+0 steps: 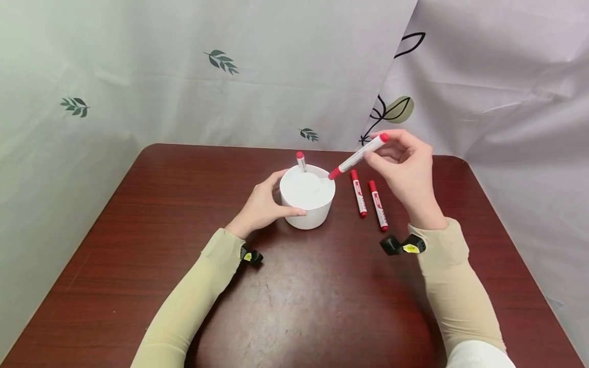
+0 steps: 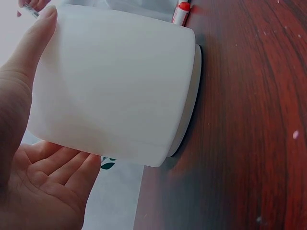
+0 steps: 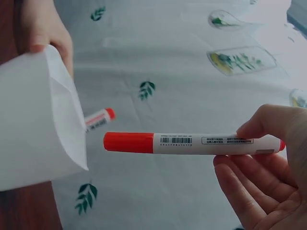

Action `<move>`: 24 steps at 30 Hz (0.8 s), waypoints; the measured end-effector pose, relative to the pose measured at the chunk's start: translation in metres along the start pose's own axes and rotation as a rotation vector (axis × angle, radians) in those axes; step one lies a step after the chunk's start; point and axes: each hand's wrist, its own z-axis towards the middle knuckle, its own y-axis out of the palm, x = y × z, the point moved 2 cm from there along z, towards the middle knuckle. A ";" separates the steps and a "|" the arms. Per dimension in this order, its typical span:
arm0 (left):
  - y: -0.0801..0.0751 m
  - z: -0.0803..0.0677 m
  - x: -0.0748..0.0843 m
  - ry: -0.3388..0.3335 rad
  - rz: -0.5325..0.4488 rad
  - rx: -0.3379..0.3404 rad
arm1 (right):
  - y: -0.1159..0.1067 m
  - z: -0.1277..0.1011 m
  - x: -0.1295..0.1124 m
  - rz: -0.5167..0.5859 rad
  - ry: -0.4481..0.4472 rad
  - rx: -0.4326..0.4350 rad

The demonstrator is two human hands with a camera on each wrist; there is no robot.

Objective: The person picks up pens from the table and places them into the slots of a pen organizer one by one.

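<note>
A white cup (image 1: 307, 197) stands on the dark red table (image 1: 138, 214), and my left hand (image 1: 263, 205) grips its left side, thumb and fingers curled round the wall (image 2: 115, 81). One red-capped marker (image 1: 301, 160) stands inside the cup, its cap sticking out at the far rim (image 3: 98, 118). My right hand (image 1: 405, 166) pinches another white marker with red ends (image 1: 359, 155) by its rear part and holds it slanted, red cap down, just above the cup's right rim (image 3: 192, 143). Two more red markers (image 1: 358, 192) (image 1: 378, 205) lie flat on the table right of the cup.
Leaf-print curtains (image 1: 276, 66) hang behind and beside the table. The table's rounded far corners and left edge (image 1: 73, 255) are in view. Small black clips sit at both sleeve cuffs (image 1: 250, 255) (image 1: 402, 245).
</note>
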 end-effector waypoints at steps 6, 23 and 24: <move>0.000 0.000 0.000 0.005 -0.009 -0.002 | 0.012 -0.008 0.009 -0.074 0.045 -0.100; 0.000 0.000 0.000 0.003 0.004 -0.001 | 0.028 -0.028 0.047 -0.330 0.135 -0.289; 0.000 0.000 0.000 0.002 0.006 -0.001 | 0.029 -0.029 0.048 -0.333 0.140 -0.293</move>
